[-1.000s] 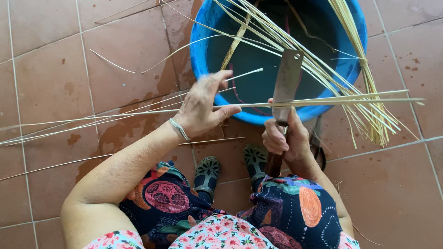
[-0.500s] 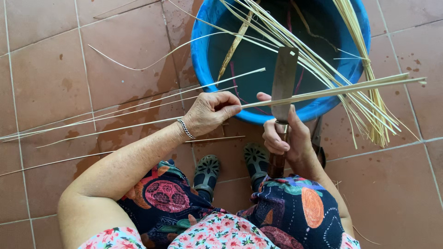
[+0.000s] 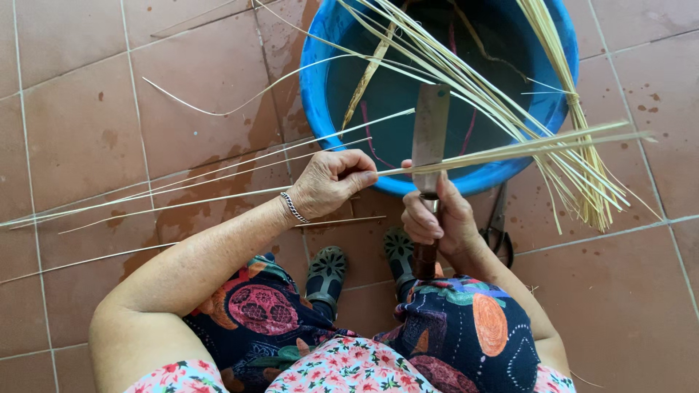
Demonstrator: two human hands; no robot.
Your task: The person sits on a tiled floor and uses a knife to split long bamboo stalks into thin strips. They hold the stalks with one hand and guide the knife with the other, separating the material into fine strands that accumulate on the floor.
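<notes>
Hands work in the middle of the frame. The left hand is pinched shut on a long thin pale bamboo strip, and the right hand is wrapped tight round the dark wooden handle of a broad flat-bladed knife. The strip lies just in front of the blade, touching it, over the near rim of the big round blue plastic tub.

To do this well, I think the knife should stay steady and upright while the strip slides evenly across its edge — fingers kept off the sharp side.

The strip's long line runs almost flat from the middle to the right, tipped up a little toward the right — its loose end points right. The knife points up the frame.
</notes>
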